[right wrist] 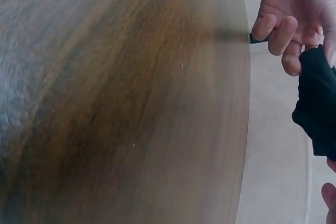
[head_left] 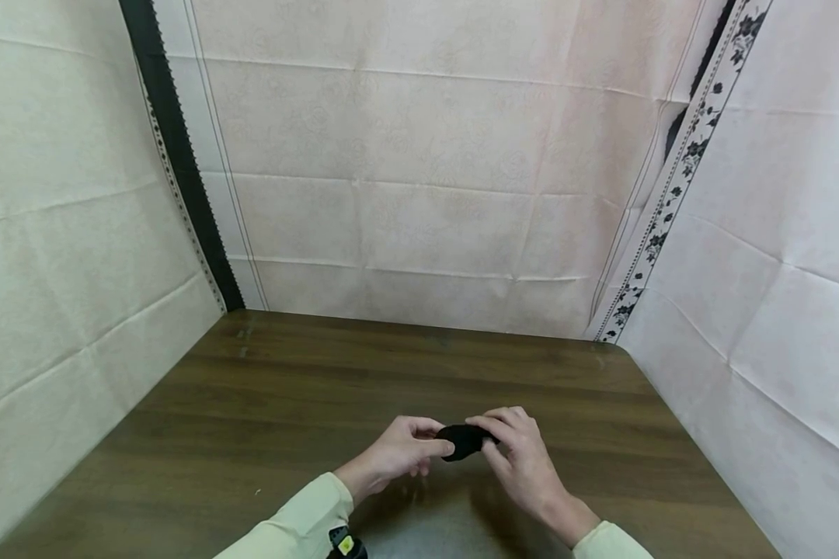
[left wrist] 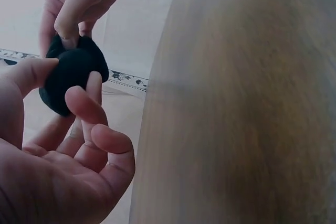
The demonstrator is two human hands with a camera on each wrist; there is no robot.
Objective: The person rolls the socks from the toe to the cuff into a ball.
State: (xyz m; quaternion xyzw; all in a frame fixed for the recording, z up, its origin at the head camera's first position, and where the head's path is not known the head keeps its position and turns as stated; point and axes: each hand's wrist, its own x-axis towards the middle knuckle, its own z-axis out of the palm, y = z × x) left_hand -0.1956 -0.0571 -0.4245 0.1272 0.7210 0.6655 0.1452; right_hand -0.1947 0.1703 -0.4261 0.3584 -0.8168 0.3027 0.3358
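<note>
A small black cloth bundle (head_left: pixel 463 442), soft and rounded, is held between both hands above the wooden table. My left hand (head_left: pixel 407 450) pinches its left end, thumb on the near side. On the other end, my right hand (head_left: pixel 520 460) grips the cloth with thumb and fingers. The left wrist view shows the bundle (left wrist: pixel 71 80) bulging, with the right thumb pressed at its top edge. In the right wrist view, the bundle (right wrist: pixel 316 103) looks wrinkled with an uneven edge, and most of the right hand is out of frame.
The brown wooden tabletop (head_left: pixel 308 373) extends around the hands. White cloth walls stand at the left (head_left: pixel 63 233), back (head_left: pixel 419 194) and right (head_left: pixel 776 233). A dark strap with a yellow-marked device (head_left: pixel 346 545) sits by the left sleeve.
</note>
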